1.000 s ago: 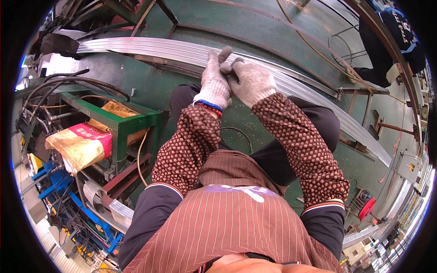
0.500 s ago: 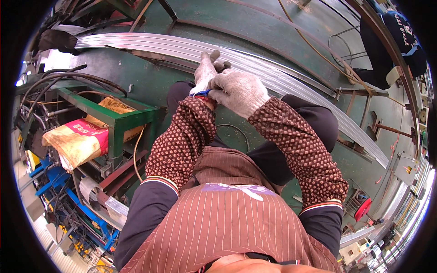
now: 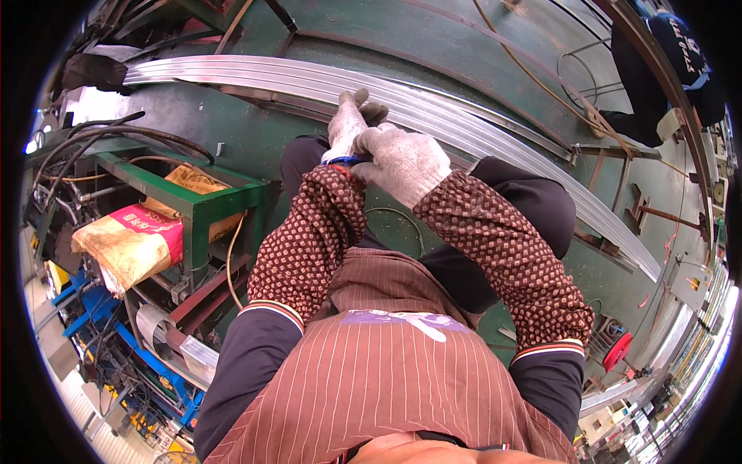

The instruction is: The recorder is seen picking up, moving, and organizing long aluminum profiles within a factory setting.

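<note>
Both hands wear whitish knitted work gloves with grey finger ends. My left hand (image 3: pixel 349 126) is held out over the near edge of the long ribbed metal strips (image 3: pixel 433 112), its fingers loosely apart and nothing seen in them. At its wrist shows the blue-edged cuff (image 3: pixel 344 161) of the left glove. My right hand (image 3: pixel 406 161) lies across that wrist, its fingers closed on the glove cuff. Its fingertips are partly hidden against the left wrist. Brown patterned sleeve covers reach over both forearms.
A green metal frame (image 3: pixel 197 197) stands at the left with a yellow and red paper sack (image 3: pixel 131 240) on it. Black cables (image 3: pixel 147 131) loop above it. A co-worker in dark clothes (image 3: pixel 641 85) is at the far right. A red disc (image 3: pixel 616 353) sits at the lower right.
My right hand has shifted slightly left and down along the left wrist, still gripping the cuff. My left hand keeps nearly the same place.
</note>
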Demonstrator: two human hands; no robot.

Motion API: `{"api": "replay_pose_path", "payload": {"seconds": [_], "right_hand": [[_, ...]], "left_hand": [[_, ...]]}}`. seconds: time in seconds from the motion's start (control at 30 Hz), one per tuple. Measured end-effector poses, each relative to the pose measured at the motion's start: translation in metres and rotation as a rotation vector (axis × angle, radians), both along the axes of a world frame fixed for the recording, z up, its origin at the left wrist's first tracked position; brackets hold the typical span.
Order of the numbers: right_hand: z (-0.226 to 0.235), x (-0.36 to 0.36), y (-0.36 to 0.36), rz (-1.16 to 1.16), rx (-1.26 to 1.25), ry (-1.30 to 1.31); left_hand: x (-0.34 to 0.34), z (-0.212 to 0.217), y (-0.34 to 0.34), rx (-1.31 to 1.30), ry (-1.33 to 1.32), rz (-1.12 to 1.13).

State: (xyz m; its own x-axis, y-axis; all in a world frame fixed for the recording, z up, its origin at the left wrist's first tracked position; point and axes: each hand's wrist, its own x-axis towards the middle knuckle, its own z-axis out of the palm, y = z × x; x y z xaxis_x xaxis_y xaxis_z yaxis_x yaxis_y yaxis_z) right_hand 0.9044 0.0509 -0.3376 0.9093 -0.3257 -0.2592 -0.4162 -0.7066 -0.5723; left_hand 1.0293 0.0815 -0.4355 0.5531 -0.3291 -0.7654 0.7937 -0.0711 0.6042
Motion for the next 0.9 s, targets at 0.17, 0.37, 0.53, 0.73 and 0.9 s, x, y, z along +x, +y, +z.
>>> {"api": "replay_pose_path", "payload": {"seconds": [0.17,0.37,0.53,0.73,0.9], "right_hand": [[-0.008,0.006,0.001,-0.011,-0.014,0.024],[-0.02,0.004,-0.002,-0.748,1.13,-0.216],[-0.01,0.002,-0.003,-0.712,1.239,-0.173],[-0.01,0.005,-0.005,-0.233,0.289,-0.202],[-0.019,0.005,-0.01,-0.29,-0.002,-0.057]], "left_hand": [[0.001,0.0,0.004,-0.032,0.005,-0.021],[-0.003,0.013,-0.002,-0.181,-0.003,0.103],[0.006,0.012,-0.003,-0.405,0.129,0.19],[0.019,0.027,-0.005,-0.421,0.117,0.256],[0.029,0.045,-0.016,-0.495,0.039,0.635]]}}
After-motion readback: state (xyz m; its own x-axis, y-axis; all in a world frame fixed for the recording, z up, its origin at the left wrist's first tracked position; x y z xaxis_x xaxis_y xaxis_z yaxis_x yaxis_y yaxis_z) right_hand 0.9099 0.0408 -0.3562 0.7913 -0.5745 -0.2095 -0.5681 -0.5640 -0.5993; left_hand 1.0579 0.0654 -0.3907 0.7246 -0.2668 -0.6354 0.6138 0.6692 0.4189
